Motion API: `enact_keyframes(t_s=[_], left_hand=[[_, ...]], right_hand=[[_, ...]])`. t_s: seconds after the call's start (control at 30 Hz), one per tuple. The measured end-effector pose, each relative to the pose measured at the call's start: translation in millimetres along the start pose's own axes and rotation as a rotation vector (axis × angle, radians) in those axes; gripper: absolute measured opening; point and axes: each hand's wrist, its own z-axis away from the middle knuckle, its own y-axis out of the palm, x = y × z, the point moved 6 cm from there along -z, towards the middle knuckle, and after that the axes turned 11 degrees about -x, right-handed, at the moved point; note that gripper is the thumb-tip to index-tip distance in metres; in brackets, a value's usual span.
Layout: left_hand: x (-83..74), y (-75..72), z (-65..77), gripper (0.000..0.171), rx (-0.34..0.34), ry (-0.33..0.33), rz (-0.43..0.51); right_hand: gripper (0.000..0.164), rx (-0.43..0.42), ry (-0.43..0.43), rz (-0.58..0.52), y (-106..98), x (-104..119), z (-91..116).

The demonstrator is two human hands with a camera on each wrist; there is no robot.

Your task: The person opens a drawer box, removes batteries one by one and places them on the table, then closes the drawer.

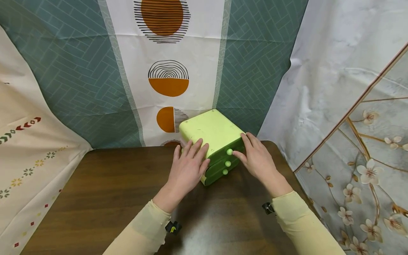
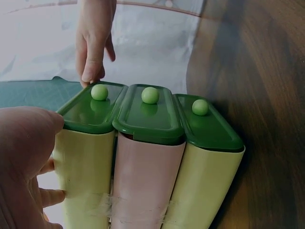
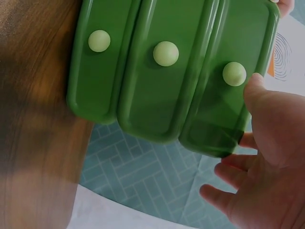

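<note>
A small three-drawer box (image 1: 210, 129) stands at the back of the table, with a pale yellow-green top and dark green drawer fronts. Each front bears a round light green knob, the top one (image 1: 229, 152) nearest the right thumb. My left hand (image 1: 186, 167) rests on the near left part of the top, its fingers fairly straight. At the right front corner, my right hand (image 1: 259, 160) touches the top edge with extended fingers, thumb beside the top knob. All drawers look pushed in. The pink middle tier (image 2: 148, 176) shows in the left wrist view.
The dark wooden table (image 1: 121, 191) extends in front and to the left. Behind the box hangs a patterned curtain (image 1: 127, 71); a floral cloth (image 1: 350, 159) hangs at the right and a cream cloth (image 1: 32, 148) at the left. Clear tape (image 2: 136, 210) crosses the box's side.
</note>
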Motion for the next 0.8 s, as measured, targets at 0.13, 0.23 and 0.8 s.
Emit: enact_keyframes(t_s=[0.13,0.23,0.8], left_hand=[[1.5,-1.7,1.3,0.055,-0.007,0.01,-0.012],[3.2,-3.0,2.3,0.054,-0.016,0.013,-0.015],[13.0,-4.9,8.4,0.051,-0.047,-0.002,-0.006]], right_hand=[[0.084,0.001,0.005,0.0,-0.1,1.8,1.7],[0.084,-0.002,0.004,-0.001,-0.1,3.9,3.2],[0.085,-0.009,-0.01,-0.006,0.7,14.8,9.9]])
